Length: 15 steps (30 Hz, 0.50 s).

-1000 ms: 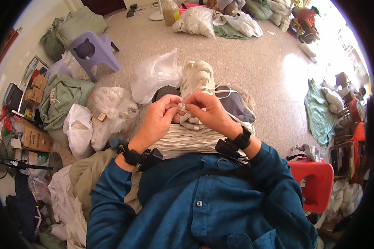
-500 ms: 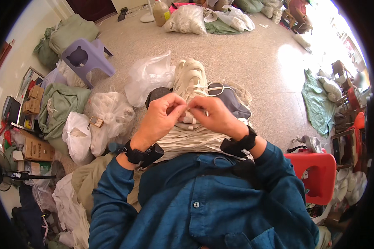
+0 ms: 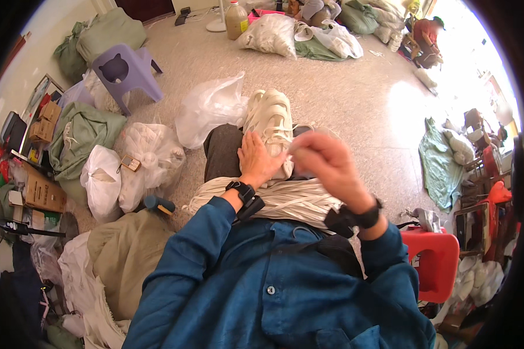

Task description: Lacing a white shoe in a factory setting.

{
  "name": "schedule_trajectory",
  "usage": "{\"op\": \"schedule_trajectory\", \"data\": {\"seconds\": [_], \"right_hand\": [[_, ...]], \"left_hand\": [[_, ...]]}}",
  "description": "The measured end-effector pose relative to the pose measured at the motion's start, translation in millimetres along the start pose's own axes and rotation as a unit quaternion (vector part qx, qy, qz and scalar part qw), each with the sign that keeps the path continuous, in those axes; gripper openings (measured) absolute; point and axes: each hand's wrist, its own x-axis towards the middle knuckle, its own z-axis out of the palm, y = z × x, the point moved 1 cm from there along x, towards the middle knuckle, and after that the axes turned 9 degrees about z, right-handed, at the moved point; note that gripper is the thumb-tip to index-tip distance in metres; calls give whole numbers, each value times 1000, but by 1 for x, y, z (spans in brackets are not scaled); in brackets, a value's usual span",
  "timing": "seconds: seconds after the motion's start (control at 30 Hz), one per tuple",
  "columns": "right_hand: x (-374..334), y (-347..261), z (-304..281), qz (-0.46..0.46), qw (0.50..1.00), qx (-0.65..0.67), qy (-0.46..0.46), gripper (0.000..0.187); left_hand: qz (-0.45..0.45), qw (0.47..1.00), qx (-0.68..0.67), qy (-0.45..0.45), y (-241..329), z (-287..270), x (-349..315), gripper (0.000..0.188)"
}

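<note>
In the frame's centre, my left hand (image 3: pixel 257 163) lies flat, fingers spread, on the long cream bundle of looped strips (image 3: pixel 270 113); my right hand (image 3: pixel 327 163), blurred and curled, hovers right, its grip indiscernible.

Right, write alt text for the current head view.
A person's left hand lies spread against a cream shoe at the knees, while the blurred right hand hovers beside it. Pale strips lie heaped nearer the blue shirt. Bags and a purple stool stand to the left.
</note>
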Motion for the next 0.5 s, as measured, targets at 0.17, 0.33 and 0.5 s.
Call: {"op": "schedule_trajectory", "data": {"seconds": [0.17,0.33,0.5], "right_hand": [[-41,-112,-29,-210,971,104,53,14],[-51,-127,-34,-274,955,108,-38,17],[-39,-117,-27,-186,972,140,41,17]], "left_hand": [[-6,1000,-17,-24,4,-4,-1,104],[-2,999,-26,-32,2,-6,-1,106],[96,992,-85,-13,-8,-28,-12,109]]}}
